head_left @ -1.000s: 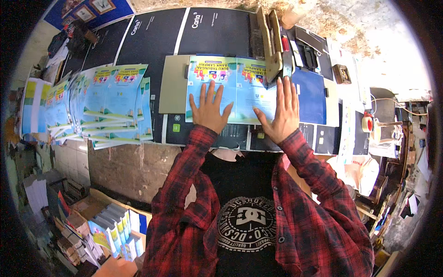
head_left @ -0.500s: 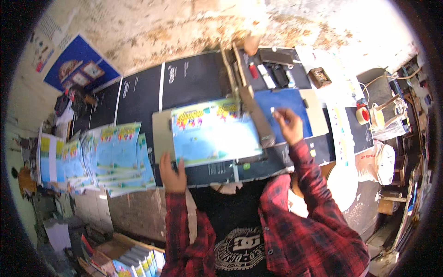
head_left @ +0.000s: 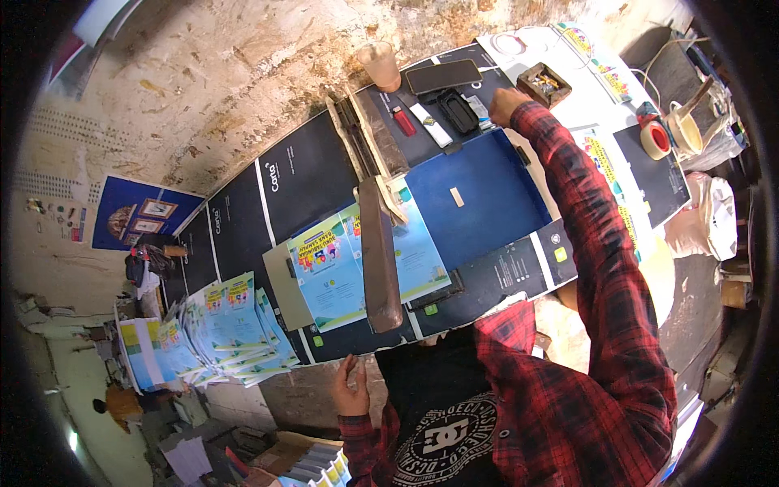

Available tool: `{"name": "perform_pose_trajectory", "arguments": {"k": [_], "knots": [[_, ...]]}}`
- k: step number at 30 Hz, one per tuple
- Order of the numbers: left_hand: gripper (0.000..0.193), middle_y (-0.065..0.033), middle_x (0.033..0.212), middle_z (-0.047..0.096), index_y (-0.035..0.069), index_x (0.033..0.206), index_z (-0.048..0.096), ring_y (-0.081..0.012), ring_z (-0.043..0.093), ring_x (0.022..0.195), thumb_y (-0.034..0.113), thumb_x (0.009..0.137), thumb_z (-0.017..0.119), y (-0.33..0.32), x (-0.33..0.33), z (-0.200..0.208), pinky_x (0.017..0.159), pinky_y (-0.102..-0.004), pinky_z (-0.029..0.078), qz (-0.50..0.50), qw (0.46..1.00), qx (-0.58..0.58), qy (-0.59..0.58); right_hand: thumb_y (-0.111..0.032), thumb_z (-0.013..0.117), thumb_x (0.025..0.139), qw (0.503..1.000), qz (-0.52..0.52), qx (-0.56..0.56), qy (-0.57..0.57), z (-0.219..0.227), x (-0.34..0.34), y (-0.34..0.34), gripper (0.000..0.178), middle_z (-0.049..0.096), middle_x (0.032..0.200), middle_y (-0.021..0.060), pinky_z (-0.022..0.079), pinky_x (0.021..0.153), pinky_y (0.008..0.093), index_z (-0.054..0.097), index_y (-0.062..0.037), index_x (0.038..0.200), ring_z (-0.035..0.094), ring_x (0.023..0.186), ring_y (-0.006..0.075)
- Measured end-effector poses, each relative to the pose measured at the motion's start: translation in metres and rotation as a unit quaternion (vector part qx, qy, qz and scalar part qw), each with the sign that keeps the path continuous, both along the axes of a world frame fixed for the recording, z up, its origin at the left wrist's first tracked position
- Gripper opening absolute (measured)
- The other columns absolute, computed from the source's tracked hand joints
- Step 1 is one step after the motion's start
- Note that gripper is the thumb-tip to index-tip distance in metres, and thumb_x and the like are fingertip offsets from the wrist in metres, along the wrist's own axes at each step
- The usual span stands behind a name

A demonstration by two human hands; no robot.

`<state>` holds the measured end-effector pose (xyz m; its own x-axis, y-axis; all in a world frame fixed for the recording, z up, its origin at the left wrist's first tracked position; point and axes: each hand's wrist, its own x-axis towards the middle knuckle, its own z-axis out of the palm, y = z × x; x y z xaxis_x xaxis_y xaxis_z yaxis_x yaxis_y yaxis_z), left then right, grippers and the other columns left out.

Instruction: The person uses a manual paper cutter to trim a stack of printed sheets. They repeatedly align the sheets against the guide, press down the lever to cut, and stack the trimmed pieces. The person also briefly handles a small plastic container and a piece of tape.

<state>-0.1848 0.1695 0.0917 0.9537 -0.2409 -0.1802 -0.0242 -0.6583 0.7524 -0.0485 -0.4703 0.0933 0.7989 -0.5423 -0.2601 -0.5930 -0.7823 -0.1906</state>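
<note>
My right hand (head_left: 507, 105) reaches to the far right of the table, fingers curled down beside a small light-blue and white packet (head_left: 479, 108). Its fingertips are partly hidden, so what they grip cannot be made out. My left hand (head_left: 350, 388) hangs just off the table's near edge, empty, with the fingers loosely apart. In front of me lies a light-blue printed sheet (head_left: 329, 280) on grey board. A long brown bar (head_left: 380, 260) extends above it. Right of the sheet is a dark-blue panel (head_left: 495, 191) bearing a small beige piece (head_left: 456, 197).
Stacked printed sheets (head_left: 231, 329) fan out at left. Toward the back are a plastic cup (head_left: 380, 66), red lighter (head_left: 403, 122), black phone-like slab (head_left: 443, 77), black tray (head_left: 459, 111) and wooden ashtray box (head_left: 544, 85). A tape roll (head_left: 655, 140) sits at right.
My right hand has moved from the blue panel to the far right. The beige piece now lies uncovered there. My left hand has left the sheet's near edge. The view has shifted.
</note>
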Motion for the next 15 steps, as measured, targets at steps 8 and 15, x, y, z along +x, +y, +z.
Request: {"name": "perform_pose_trajectory", "arguments": {"k": [8, 15], "knots": [[0.04, -0.018, 0.121, 0.067, -0.001, 0.13, 0.059, -0.025, 0.064, 0.113, 0.02, 0.096, 0.064, 0.007, -0.007, 0.003, 0.099, -0.0375, 0.048, -0.004, 0.998, 0.044, 0.039, -0.018, 0.072, 0.072, 0.987, 0.091, -0.093, -0.09, -0.001, 0.002, 0.001, 0.025, 0.074, 0.095, 0.0122, 0.055, 0.087, 0.0439, 0.077, -0.0161, 0.096, 0.071, 0.096, 0.0312], [0.039, -0.0195, 0.118, 0.068, -0.002, 0.128, 0.059, -0.0265, 0.065, 0.111, 0.015, 0.094, 0.065, 0.015, -0.019, 0.006, 0.099, -0.0372, 0.047, 0.007, 0.998, 0.052, 0.038, -0.02, 0.072, 0.079, 0.962, 0.204, -0.178, -0.047, -0.01, 0.001, 0.002, 0.022, 0.071, 0.102, 0.0099, 0.049, 0.094, 0.0441, 0.068, -0.015, 0.1, 0.066, 0.109, 0.0265]]}}
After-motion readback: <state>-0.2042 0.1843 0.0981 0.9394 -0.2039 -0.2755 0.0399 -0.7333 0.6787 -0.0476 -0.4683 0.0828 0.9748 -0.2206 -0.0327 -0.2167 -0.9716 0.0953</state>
